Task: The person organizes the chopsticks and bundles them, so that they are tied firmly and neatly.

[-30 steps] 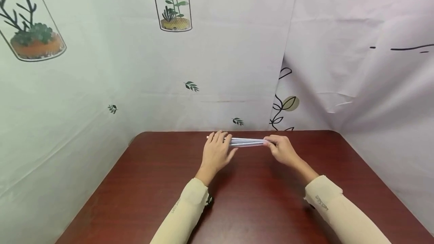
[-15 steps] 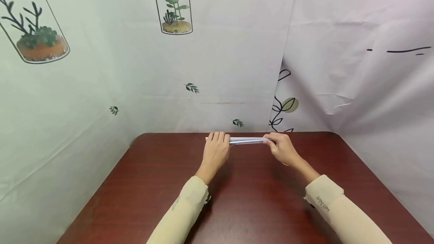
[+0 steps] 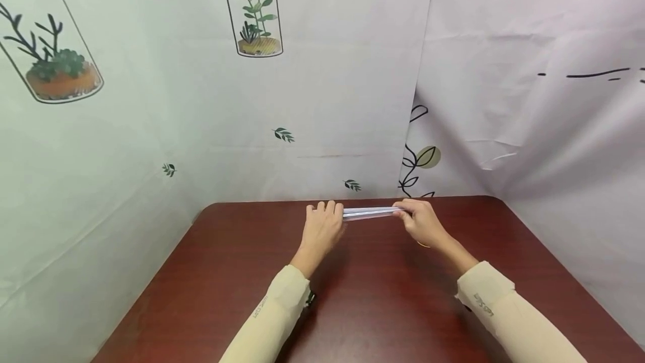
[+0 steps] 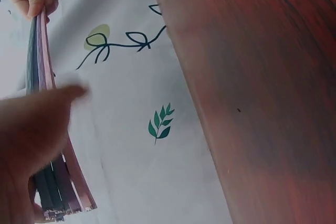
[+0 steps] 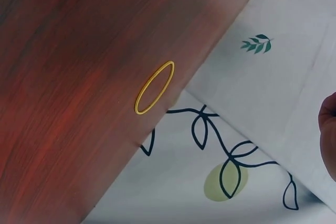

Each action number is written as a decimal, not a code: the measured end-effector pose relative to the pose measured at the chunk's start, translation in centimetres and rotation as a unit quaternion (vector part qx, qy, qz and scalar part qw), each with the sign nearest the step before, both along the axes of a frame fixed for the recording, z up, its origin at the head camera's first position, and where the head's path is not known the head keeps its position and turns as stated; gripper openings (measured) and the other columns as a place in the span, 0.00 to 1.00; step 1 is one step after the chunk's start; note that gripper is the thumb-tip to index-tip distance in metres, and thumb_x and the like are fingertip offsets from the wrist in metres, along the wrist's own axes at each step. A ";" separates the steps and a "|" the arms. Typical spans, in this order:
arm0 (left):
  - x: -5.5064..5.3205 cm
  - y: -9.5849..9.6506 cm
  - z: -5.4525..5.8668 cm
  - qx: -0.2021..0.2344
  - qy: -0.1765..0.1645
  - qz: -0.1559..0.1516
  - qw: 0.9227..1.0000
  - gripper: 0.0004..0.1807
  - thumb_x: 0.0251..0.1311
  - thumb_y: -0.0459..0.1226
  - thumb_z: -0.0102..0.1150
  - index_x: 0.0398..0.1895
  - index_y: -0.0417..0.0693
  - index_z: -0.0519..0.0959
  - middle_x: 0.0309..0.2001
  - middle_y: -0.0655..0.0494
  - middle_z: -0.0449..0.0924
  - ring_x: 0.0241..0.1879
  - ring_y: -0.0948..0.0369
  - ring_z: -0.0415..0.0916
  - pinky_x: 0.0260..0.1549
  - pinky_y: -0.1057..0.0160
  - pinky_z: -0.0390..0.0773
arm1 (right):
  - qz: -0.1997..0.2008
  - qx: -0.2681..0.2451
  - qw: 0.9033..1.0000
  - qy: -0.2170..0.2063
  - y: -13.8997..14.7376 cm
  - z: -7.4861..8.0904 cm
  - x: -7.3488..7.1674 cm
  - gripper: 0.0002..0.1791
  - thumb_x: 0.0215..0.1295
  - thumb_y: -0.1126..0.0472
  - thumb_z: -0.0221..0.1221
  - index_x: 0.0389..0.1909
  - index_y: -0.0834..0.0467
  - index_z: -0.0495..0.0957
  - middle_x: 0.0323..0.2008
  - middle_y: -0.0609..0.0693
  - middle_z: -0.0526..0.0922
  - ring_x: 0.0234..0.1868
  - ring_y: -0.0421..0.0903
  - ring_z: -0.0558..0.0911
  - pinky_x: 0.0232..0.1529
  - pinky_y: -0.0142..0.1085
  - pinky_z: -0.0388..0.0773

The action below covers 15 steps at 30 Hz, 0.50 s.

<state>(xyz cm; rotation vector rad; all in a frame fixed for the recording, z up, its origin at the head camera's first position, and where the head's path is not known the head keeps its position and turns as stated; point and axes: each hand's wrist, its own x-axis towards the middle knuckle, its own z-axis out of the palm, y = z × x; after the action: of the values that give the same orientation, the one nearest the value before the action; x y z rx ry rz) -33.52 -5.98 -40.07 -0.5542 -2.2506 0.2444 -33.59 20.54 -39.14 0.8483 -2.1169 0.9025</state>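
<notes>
A bundle of long thin flat strips [image 3: 370,213] in pale, pink, purple and dark tones is held level above the far part of the table. My left hand [image 3: 322,226] grips its left end, fingers curled over the top. In the left wrist view that hand [image 4: 31,129] crosses the strips [image 4: 79,182], its thumb blurred and the lower ends fanned slightly apart. The right hand [image 3: 420,222] pinches the other end between thumb and fingers. Beneath the right wrist, a yellow rubber band [image 5: 138,98] lies on the table as a narrow loop.
The dark red wooden table [image 3: 383,307] has its far edge just beyond both hands. White cloth [image 3: 322,88] printed with plants and leaves stands behind it and along both sides.
My left hand's fingers and thumb, spread around the strips a second ago, have closed and curled over them. The right hand keeps its pinch. The rubber band now shows below the right wrist.
</notes>
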 end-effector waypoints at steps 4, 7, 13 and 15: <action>0.0 0.1 0.2 0.001 0.019 0.008 1.000 0.02 0.62 0.32 0.54 0.34 0.46 0.72 0.31 0.52 0.72 0.32 0.52 0.72 0.30 0.55 0.68 | 0.003 0.000 1.000 -0.010 0.1 0.1 0.0 0.05 0.56 0.74 0.67 0.32 0.63 0.84 0.22 0.50 0.77 0.22 0.38 0.69 0.25 0.30 0.67; 0.0 0.0 0.4 0.007 0.023 0.002 1.000 0.05 0.64 0.30 0.48 0.34 0.47 0.73 0.31 0.52 0.74 0.32 0.51 0.73 0.32 0.55 0.71 | 0.003 -0.004 1.000 -0.013 0.0 0.3 0.1 0.05 0.56 0.74 0.67 0.32 0.62 0.85 0.23 0.51 0.79 0.22 0.38 0.69 0.25 0.31 0.68; -0.4 -0.3 0.3 0.044 0.078 -0.039 0.995 0.02 0.56 0.32 0.55 0.31 0.48 0.75 0.28 0.53 0.75 0.28 0.50 0.73 0.29 0.55 0.72 | 0.005 -0.007 1.000 -0.009 -0.1 0.8 0.4 0.06 0.55 0.74 0.67 0.31 0.62 0.85 0.24 0.48 0.80 0.23 0.38 0.71 0.25 0.31 0.69; -0.5 -0.4 0.2 0.062 0.106 -0.054 0.991 0.04 0.54 0.36 0.59 0.30 0.47 0.75 0.27 0.53 0.75 0.27 0.50 0.73 0.27 0.54 0.71 | 0.008 -0.009 1.000 -0.010 -0.3 0.9 0.6 0.06 0.56 0.74 0.67 0.32 0.62 0.85 0.26 0.47 0.80 0.24 0.38 0.72 0.26 0.30 0.70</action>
<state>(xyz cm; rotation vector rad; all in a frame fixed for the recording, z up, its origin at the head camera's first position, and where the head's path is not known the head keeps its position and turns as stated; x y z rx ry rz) -33.98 -6.39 -39.82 -0.5539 -2.0087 0.1018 -33.01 20.27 -38.22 0.8507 -2.1177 0.9404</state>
